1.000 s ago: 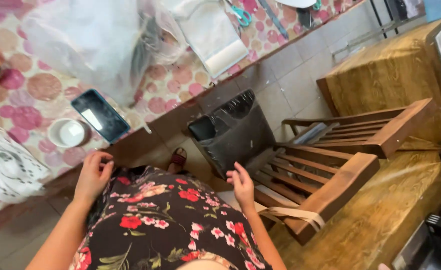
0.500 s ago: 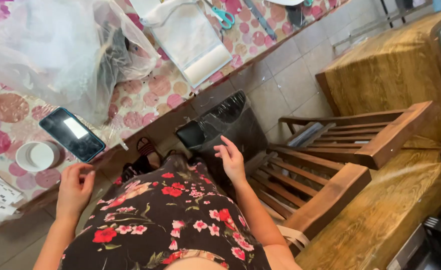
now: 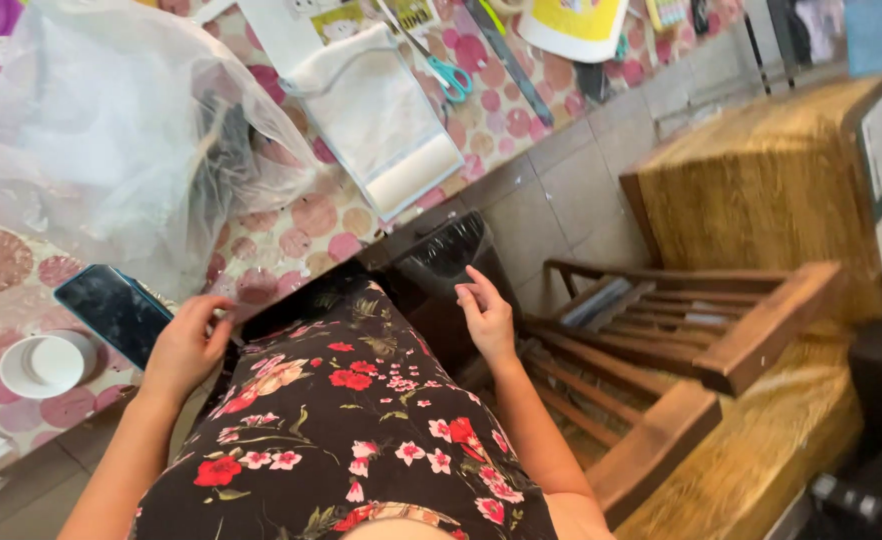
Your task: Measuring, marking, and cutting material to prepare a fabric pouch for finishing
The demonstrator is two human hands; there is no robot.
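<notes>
Two hands in view. The left hand (image 3: 186,345) rests at the counter (image 3: 291,225) edge, grip curled, fingertips touching the lower fringe of one clear plastic bag (image 3: 111,140); whether the grip pinches the film cannot be told. The bag lies on the counter, above and ahead of this hand. One dark phone (image 3: 111,312) lies just beside the left hand, on its outer side. One white round lid (image 3: 46,362) lies near the phone. The right hand (image 3: 486,315) hangs off the counter, grip spread and holding nothing, just beside one black-lined bin (image 3: 446,255). One white pouch (image 3: 381,125) and one pair of teal-handled scissors (image 3: 446,72) lie further back. One wooden chair (image 3: 691,345) stands right of the right hand.
</notes>
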